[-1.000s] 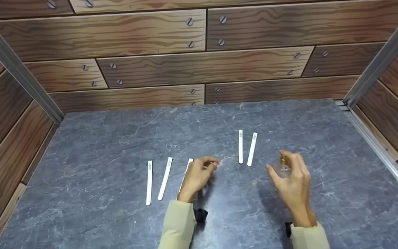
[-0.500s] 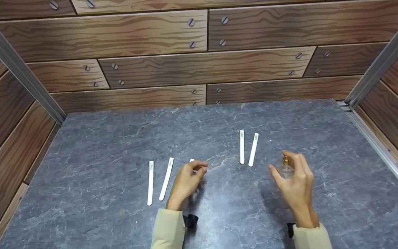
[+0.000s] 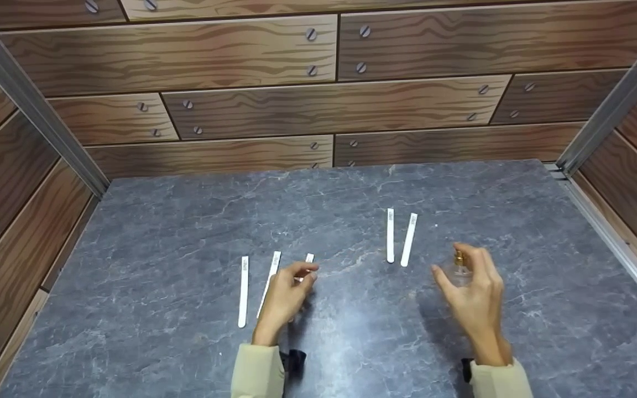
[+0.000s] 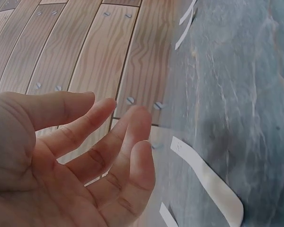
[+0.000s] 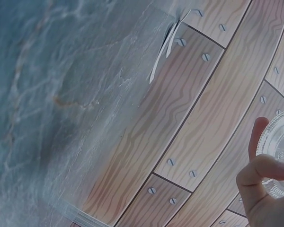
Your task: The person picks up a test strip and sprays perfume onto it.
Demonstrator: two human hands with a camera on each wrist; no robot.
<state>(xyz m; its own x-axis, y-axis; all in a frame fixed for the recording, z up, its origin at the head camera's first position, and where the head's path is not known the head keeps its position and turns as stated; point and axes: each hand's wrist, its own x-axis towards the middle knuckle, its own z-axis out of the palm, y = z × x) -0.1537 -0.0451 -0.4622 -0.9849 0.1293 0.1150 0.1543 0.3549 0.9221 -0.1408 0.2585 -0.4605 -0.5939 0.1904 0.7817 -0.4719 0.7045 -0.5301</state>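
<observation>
Right hand [image 3: 479,296] holds an apparently glass bottle [image 3: 460,261] while left hand [image 3: 283,296] hovers, grip apart.

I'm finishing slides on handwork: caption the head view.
Five narrow white strips on a grey marbled tabletop; left hand empty, right hand holding a clear gold-topped bottle.
</observation>
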